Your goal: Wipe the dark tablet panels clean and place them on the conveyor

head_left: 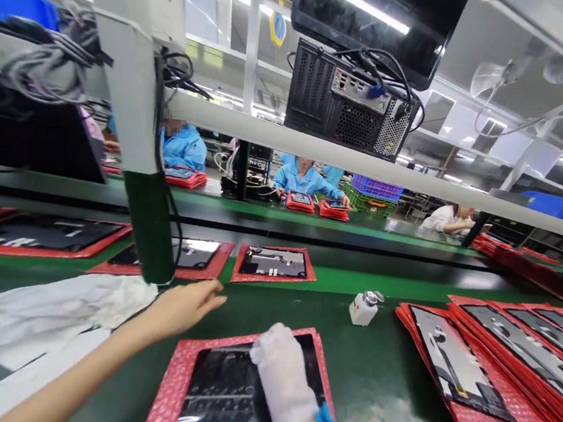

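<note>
A glossy black screen panel [227, 393] lies on a red bubble-wrap pouch [174, 377] right in front of me. My right hand [281, 375], in a white glove with a blue wrist strap, rests on the panel's right part. Its fingers are curled together, and whatever they hold, if anything, is hidden. My bare left hand [191, 305] hovers over the bench beyond the pouch's upper left corner. Its thumb and fingers are apart and hold nothing. A crumpled white cloth [59, 318] lies to the left of that hand.
A small white pump bottle [364, 308] stands right of the panel. Stacks of red pouches with panels [466, 365] fill the right side. More panels lie on the green strip [344, 281] behind. A post [149, 224] rises at left; a computer case [348, 100] hangs overhead. Co-workers sit opposite.
</note>
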### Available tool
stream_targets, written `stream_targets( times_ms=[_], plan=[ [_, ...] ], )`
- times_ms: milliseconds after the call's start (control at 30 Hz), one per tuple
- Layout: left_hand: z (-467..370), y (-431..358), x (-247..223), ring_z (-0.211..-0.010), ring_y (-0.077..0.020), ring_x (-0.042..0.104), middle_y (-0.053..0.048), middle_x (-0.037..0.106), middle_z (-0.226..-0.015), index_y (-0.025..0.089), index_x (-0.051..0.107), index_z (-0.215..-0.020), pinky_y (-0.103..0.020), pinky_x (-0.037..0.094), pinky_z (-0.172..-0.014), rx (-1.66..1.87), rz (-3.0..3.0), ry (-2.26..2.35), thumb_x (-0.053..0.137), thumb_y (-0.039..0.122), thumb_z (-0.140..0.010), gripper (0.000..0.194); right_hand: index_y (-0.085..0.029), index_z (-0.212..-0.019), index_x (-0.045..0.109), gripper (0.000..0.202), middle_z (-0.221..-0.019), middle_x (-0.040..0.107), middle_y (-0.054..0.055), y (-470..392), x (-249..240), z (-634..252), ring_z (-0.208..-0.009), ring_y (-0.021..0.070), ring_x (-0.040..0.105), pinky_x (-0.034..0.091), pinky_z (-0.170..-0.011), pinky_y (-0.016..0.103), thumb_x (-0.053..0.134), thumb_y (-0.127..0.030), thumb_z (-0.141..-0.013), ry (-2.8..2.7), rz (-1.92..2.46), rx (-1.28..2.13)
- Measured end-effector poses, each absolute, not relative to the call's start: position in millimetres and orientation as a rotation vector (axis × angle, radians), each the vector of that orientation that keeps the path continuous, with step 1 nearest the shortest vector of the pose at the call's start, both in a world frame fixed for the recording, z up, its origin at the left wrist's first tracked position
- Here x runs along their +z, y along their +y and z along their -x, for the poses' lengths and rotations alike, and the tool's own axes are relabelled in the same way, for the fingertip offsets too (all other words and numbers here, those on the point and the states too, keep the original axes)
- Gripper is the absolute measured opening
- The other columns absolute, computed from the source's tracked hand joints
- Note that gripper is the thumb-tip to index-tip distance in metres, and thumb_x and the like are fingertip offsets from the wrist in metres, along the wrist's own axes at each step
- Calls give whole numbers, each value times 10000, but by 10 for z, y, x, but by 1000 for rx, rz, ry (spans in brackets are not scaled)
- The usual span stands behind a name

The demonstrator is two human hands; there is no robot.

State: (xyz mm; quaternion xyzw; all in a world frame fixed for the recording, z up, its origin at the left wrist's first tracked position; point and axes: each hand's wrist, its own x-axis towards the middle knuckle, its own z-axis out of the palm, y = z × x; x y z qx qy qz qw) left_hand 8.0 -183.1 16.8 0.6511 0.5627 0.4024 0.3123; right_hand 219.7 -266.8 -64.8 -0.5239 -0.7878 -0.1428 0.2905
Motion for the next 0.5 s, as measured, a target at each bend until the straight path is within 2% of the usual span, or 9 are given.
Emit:
stream_targets(
  times_ms=[100,167,267,333,433,500],
  plan=[
    [129,-2512,-175,-669,-351,667,-14,606,-558,278,616,-761,-361,431,-658,1028,-1705,1743,771,508,-531,360,-206,-659,592,229,-689,611,22,-2568,-607,-1621,-609,181,569,400,-473,286,610,-168,-883,-2284,1448,-324],
    [139,-2794,-393,-677,-327,677,-7,634,-608,287,565,-854,-348,435,-644,890,-1681,1790,657,573,-623,379,-204,-700,613,195,-732,624,15,-2570,-567,-1521,-644,177,585,412,-483,282,611,-204,-895,-2386,1466,-263],
    [35,-2981,-598,-716,-277,670,-20,641,-706,288,476,-803,-339,443,-676,732,-1760,1808,411,559,-772,281,-195,-673,619,237,-701,625,9,-2578,-498,-1934,-622,154,574,453,-530,264,595,-182,-908,-2309,1533,-241],
    [-47,-3018,-639,-730,-267,643,-31,598,-721,288,445,-745,-348,438,-697,768,-1873,1841,323,541,-801,286,-185,-717,637,232,-745,648,26,-2595,-465,-2430,-668,149,594,494,-617,265,552,-154,-931,-2185,1607,-283],
    [-135,-3035,-604,-760,-270,617,-30,571,-721,291,447,-727,-358,434,-740,956,-1892,1823,336,577,-782,312,-182,-921,662,146,-923,684,40,-2696,-506,-2971,-781,141,632,532,-749,299,527,-215,-964,-2040,1634,-335],
    [-185,-3041,-557,-707,-257,607,-4,564,-666,294,428,-718,-350,433,-721,1016,-1744,1784,356,613,-767,331,-195,-1020,660,148,-1001,692,57,-2831,-626,-2961,-832,158,650,544,-789,327,530,-240,-963,-1982,1600,-358]
  ],
)
